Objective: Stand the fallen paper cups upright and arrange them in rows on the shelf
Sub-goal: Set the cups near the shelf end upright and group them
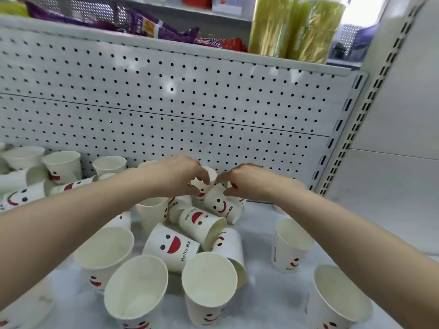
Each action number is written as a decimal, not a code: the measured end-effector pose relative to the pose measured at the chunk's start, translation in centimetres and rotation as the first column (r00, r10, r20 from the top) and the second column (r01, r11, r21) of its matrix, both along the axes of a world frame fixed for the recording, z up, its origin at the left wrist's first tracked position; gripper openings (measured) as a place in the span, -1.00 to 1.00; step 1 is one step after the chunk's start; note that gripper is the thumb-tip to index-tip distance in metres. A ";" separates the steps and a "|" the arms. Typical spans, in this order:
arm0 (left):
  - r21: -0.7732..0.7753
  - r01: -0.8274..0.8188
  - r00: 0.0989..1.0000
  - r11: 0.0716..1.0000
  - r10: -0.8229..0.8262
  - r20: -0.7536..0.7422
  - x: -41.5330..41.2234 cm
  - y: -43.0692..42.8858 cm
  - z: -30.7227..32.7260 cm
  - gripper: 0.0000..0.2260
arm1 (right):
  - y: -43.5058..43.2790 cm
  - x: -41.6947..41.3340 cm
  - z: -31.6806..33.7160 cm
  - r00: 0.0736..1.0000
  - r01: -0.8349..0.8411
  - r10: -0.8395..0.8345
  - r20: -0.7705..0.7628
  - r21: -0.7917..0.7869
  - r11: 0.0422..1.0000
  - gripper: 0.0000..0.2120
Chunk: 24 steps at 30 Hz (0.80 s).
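White paper cups (171, 248), each printed with two black dot eyes, a red smiling mouth and the word "Hello", cover the white shelf (261, 295) across the lower half of the frame. At centre several lie toppled on their sides in a heap, mouths pointing different ways. Around the heap others stand upright with their cream insides showing, along the bottom edge, at lower right and at middle left against the pegboard back panel (190, 103). Both bare forearms reach in from the bottom corners to the back of the heap. The left hand (180, 178) has its fingers curled, with thumb and forefinger pinching an upright cup (200, 186). Just beside it, the right hand (247, 182) pinches the base end of a tilted cup (219, 205) that leans face-forward on the pile. On the upper shelf lie purple packets (161, 29) and yellow-green packs (297, 27).
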<state>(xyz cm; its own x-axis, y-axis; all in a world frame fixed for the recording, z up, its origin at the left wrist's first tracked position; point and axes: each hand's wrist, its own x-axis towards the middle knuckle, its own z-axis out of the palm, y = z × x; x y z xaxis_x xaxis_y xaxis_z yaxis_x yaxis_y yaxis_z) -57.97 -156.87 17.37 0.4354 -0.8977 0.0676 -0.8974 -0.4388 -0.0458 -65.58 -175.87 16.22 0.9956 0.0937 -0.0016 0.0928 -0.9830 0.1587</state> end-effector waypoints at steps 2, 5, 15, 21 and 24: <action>0.000 0.063 0.997 0.998 -0.063 -0.035 -0.2 0.5 -0.5 -0.69 | 0.2 0.8 -0.4 0.999 0.000 0.000 -0.051 -0.004 1.000 -0.64; -0.003 0.170 0.980 0.985 -0.170 -0.100 -1.0 1.1 -1.0 -0.57 | 0.7 1.3 -0.2 0.995 -0.014 0.013 -0.096 -0.013 1.000 -0.70; 0.152 0.310 0.941 0.939 -0.325 0.089 -1.9 0.1 -2.7 -0.72 | -0.9 -0.9 0.6 0.992 -0.083 0.088 -0.090 0.058 0.995 -0.97; 0.191 0.315 0.920 0.930 -0.349 0.181 -2.2 -0.3 -2.0 -0.87 | -4.3 -4.7 1.8 1.000 0.007 -0.004 -0.015 0.213 0.977 -0.95; 0.165 0.310 0.923 0.936 -0.338 0.183 -2.6 -0.5 -0.7 -0.94 | -6.1 -6.7 1.9 0.996 0.015 -0.032 0.086 0.197 0.980 -0.95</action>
<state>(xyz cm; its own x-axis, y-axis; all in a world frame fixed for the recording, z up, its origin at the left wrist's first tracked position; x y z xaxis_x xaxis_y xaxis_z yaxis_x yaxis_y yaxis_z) -60.52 -157.34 16.65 0.1086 -0.9941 -0.0031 -0.9542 -0.1033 -0.2806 -72.31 -181.94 18.13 0.9930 0.0602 0.1021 0.0637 -0.9975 -0.0310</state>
